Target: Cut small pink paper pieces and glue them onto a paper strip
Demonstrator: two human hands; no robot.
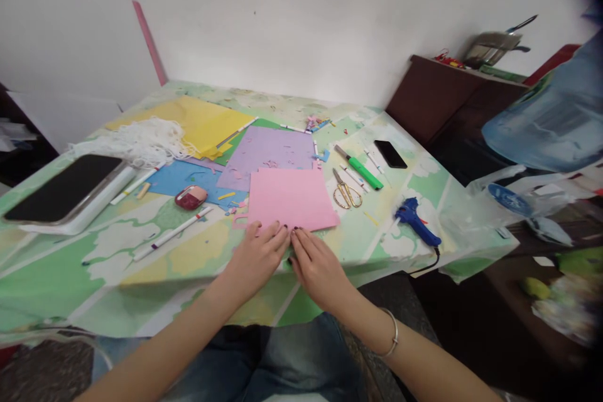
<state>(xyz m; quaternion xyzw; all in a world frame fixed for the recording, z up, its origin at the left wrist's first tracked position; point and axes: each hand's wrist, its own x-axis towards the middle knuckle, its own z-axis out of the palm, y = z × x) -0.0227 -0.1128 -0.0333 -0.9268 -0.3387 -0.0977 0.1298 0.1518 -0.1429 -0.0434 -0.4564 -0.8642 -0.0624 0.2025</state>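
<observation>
A pink craft sheet (pixel 289 198) lies in front of me near the table's front edge. My left hand (pixel 264 251) is at its near edge, fingertips pressed on the sheet and thumb hidden. Beside it, my right hand (pixel 320 264) has its fingers together on the same edge, with a thumb below them; the two hands' fingertips almost touch. A narrow pink cut-out strip (pixel 240 220) sticks out by the sheet's left corner. Behind lies a purple sheet (pixel 268 146) with small scraps on it. Gold-handled scissors (pixel 346 191) rest to the right.
Right: a green-handled cutter (pixel 362 171), a blue glue gun (pixel 418 223) with a cord, a black phone (pixel 391 154). Left: a large phone (pixel 66 188) on a white box, white yarn (pixel 141 144), a red case (pixel 191 196), a marker (pixel 174 233), yellow sheets (pixel 207 119).
</observation>
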